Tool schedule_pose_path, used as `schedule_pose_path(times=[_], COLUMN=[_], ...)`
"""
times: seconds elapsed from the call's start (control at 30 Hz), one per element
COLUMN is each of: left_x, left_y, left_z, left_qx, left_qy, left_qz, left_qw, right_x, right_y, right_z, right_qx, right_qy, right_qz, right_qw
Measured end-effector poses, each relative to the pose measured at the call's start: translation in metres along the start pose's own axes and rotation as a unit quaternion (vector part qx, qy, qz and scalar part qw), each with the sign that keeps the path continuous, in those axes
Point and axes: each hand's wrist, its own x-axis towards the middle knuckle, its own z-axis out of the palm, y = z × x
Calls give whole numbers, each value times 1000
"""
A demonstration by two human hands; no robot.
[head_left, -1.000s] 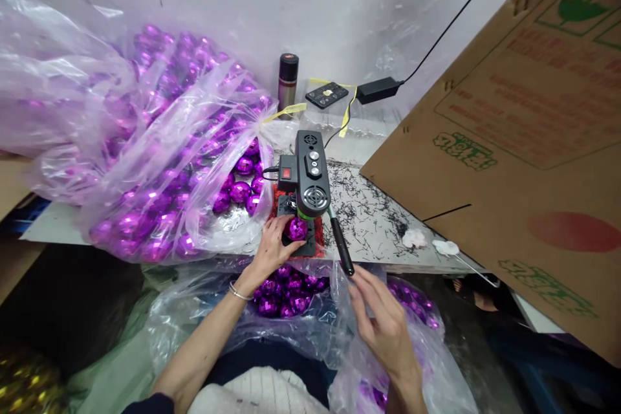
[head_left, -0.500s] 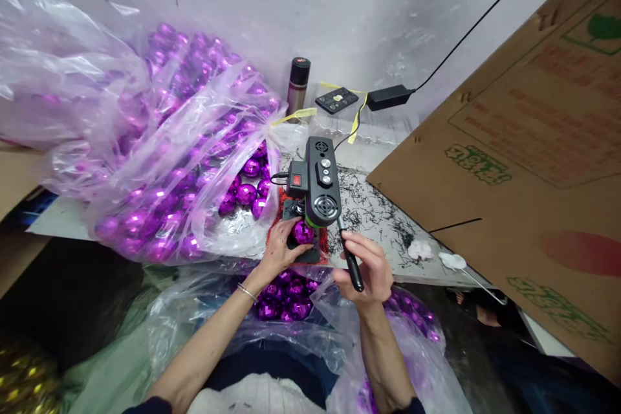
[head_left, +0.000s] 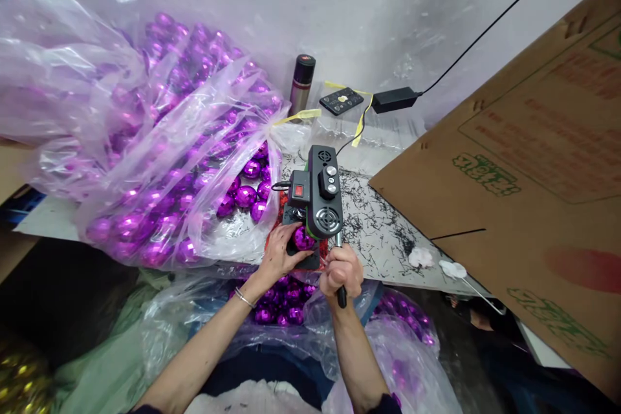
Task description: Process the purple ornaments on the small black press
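Observation:
Thumb and fingers of my left hand (head_left: 284, 251) grip a shiny purple faceted ball (head_left: 303, 238), which sits on the dark base of a small black press machine (head_left: 325, 191) with round vents and a red switch. The fist of my right hand (head_left: 342, 268) is wrapped round the machine's black lever handle (head_left: 342, 297). To the left, an open clear plastic bag (head_left: 237, 233) holds many purple balls. More purple balls (head_left: 279, 304) lie in plastic at my lap.
A large cardboard box (head_left: 524, 207) leans in from the right. Behind the machine stand a dark bottle (head_left: 301, 85), a phone (head_left: 341, 101) and a power adapter (head_left: 395, 99). Black bits litter the white table (head_left: 369, 226), with white lumps (head_left: 420, 257) at its front edge.
My right hand has closed from a loose hold into a fist round the lever and moved left. The lever now points more straight toward me. My left hand stays on the ball.

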Motion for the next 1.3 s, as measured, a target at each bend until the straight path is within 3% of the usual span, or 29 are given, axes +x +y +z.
schedule_pose_path(times=[0.37,0.73,0.87,0.97,1.07,1.13,1.23,1.3], left_x=[1,2,7,7,-12,-37,-74,-81], left_y=[0,-2,-1,3,9,13,19,19], left_z=[2,5,6,3,-8,-21,-45,-60], left_qx=[12,-11,-20,-17,-3,17,50,53], left_qy=[-10,-4,-2,-9,-8,-12,-33,-35], left_qz=[-14,-20,-20,-22,19,71,134,145], left_qw=[1000,1000,1000,1000,1000,997,989,987], right_x=[-14,-19,-3,25,51,59,55,48], right_y=[1,14,8,-7,-21,-26,-26,-25], right_z=[3,1,-5,-14,-21,-22,-19,-17], right_qx=[-19,-13,4,6,14,19,16,13], right_qy=[10,-31,-38,-51,-73,-80,-79,-73], right_qz=[32,-22,-19,49,112,114,92,84], right_qw=[999,999,999,997,991,990,992,994])
